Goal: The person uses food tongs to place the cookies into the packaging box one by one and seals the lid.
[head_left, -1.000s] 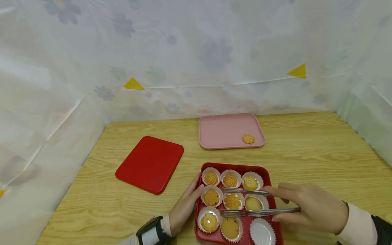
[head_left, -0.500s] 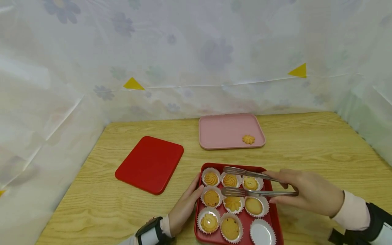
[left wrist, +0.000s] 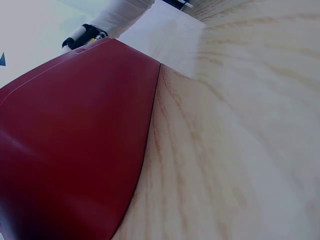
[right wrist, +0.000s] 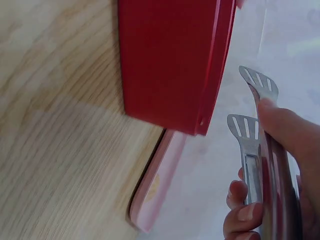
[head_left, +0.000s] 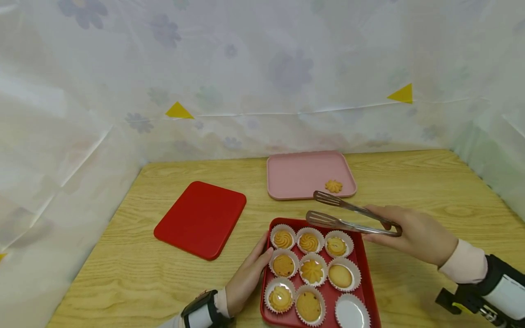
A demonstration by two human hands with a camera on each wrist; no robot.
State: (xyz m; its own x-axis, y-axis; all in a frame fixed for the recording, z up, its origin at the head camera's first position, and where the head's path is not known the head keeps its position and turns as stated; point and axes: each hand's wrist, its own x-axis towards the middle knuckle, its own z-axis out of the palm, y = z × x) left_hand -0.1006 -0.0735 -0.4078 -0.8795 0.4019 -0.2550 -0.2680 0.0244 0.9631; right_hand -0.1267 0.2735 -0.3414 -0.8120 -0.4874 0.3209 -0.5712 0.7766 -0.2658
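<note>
My right hand (head_left: 414, 232) grips a pair of metal tongs (head_left: 348, 223) with slotted ends. The tongs' arms stand apart with nothing between them, above the far edge of a red tin (head_left: 371, 296). Along the tin's left wall lies my left hand (head_left: 246, 278), its fingers fairly straight and its thumb at the rim. Inside the tin, white paper cups hold several cookies, among them a star-shaped cookie (head_left: 311, 271); the near right paper cup (head_left: 352, 312) is empty. The right wrist view shows fingers and thumb on both arms of the tongs.
Behind the tin is a pink tray (head_left: 303, 173) with one flower-shaped cookie (head_left: 333, 186) near its front right corner. A flat red lid (head_left: 201, 218) lies on the wooden table (head_left: 123, 269) to the left. A pale floral sheet (head_left: 254, 68) encloses the back and sides.
My right hand has lifted the tongs off the middle of the tin and moved them away from me, toward the pink tray. My left hand and the tin stay put.
</note>
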